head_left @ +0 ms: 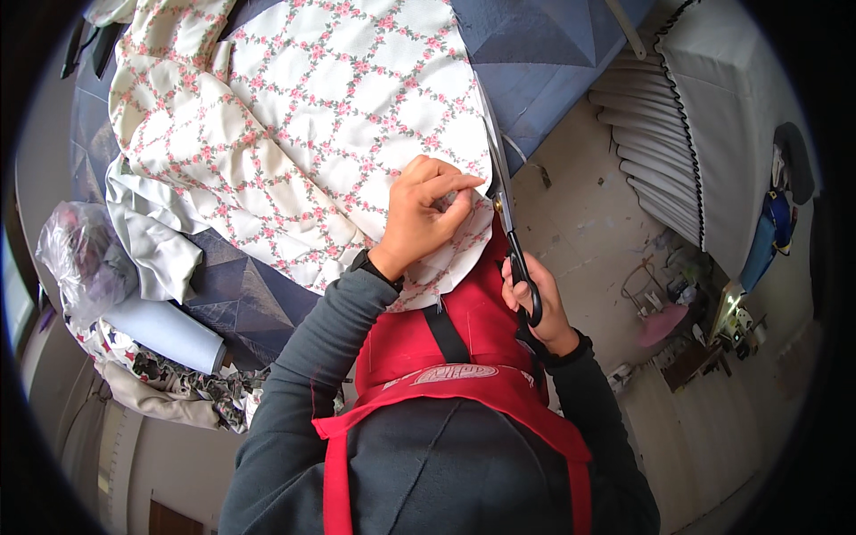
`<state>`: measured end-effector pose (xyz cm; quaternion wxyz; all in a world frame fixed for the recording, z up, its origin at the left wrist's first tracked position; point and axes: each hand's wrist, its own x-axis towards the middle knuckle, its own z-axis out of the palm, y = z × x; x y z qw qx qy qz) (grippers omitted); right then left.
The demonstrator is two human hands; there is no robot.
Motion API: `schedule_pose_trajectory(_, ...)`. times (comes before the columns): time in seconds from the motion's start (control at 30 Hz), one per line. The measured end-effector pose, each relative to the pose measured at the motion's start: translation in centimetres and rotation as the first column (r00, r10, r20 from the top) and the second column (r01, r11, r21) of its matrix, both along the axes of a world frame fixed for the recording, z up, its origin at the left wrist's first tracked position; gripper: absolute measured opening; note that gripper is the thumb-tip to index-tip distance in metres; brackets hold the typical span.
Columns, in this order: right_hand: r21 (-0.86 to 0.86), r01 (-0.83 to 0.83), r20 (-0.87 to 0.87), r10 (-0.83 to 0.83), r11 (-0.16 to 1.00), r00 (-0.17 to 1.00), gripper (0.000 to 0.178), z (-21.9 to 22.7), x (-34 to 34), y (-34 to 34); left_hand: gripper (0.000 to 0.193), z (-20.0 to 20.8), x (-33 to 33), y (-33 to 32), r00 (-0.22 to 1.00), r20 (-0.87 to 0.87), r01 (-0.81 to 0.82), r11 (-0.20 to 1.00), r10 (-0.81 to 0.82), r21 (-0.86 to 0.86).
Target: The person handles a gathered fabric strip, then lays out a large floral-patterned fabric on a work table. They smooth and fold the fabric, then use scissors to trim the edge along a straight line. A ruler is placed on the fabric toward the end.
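White fabric (357,107) with a pink rose lattice print spreads over the table, its near edge hanging over my red apron (419,343). My left hand (423,214) lies on this fabric, thumb and forefinger drawn together at its right edge. Long-bladed scissors (509,218) run along that same edge, just right of my left fingertips. Black handles sit in my right hand (546,308), whose fingers are wrapped round them. The blades point away from me, and fabric hides part of them.
A blue patterned cover (535,62) lies on the table. At left are a plastic bag (85,259), a pale blue roll (169,334) and piled cloth (152,397). On the right stands a pleated white cover (713,116); beyond it are a pink seat (664,325) and a lit machine (733,312).
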<state>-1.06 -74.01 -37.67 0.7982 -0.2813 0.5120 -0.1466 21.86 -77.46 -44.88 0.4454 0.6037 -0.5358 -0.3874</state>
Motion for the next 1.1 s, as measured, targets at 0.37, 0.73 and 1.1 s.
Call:
schedule_pose_trajectory(0.37, -0.025, -0.046, -0.270, 0.037, 0.999, 0.962, 0.031, 0.6, 1.4, 0.0, 0.021, -0.1, -0.1, -0.1, 1.000, -0.011, -0.023, 1.000, 0.023, -0.016)
schedule_pose_trajectory(0.73, -0.031, 0.011, -0.156, -0.016, 0.999, 0.988, 0.034, 0.0, 2.9, -2.0, 0.025, -0.2, 0.4, 0.1, 0.999, -0.022, 0.028, 1.000, -0.028, 0.000)
schedule_pose_trajectory(1.1, -0.004, 0.046, -0.179, -0.046, 0.999, 0.983, 0.033, 0.4, 3.9, -3.2, 0.025, -0.2, 0.6, 0.1, 0.998, -0.036, 0.045, 0.999, -0.045, 0.008)
